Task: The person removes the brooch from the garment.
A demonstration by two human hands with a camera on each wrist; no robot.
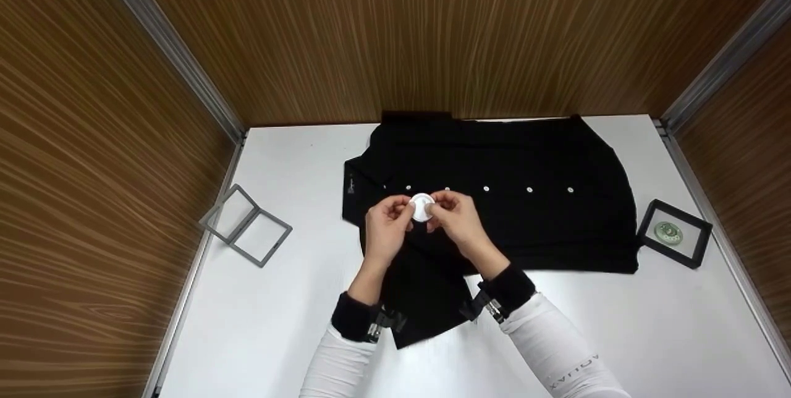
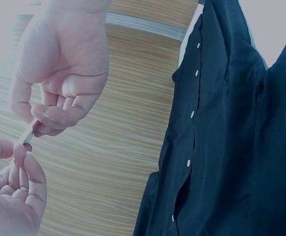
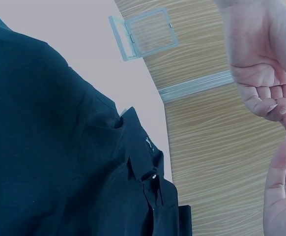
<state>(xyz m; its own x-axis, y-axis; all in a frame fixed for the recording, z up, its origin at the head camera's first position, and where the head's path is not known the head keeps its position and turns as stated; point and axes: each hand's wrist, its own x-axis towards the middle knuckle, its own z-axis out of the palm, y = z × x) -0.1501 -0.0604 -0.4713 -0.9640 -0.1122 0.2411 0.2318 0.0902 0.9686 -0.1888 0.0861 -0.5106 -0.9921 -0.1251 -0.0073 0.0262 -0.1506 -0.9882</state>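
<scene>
A small round white disc (image 1: pixel 421 205) with a raised rim is held up between both hands, above the black shirt (image 1: pixel 525 225). The left hand (image 1: pixel 386 228) pinches its left edge between thumb and fingers. On the opposite edge, the thumb and fingers of the right hand (image 1: pixel 458 219) grip it, the thumb lying over its face. Seen edge-on in the left wrist view, the disc (image 2: pixel 31 130) is thin and partly covered by fingertips. The shirt lies flat, its collar (image 1: pixel 353 191) to the left and a row of white buttons (image 1: pixel 486 188) along it.
An open grey hinged frame (image 1: pixel 250 225) with clear panes lies at the table's left. At the right, a black frame (image 1: pixel 652 212) holding a green round piece (image 1: pixel 668 233) touches or nearly touches the shirt. Wood-grain walls (image 1: pixel 395 33) enclose the white table (image 1: pixel 259 336).
</scene>
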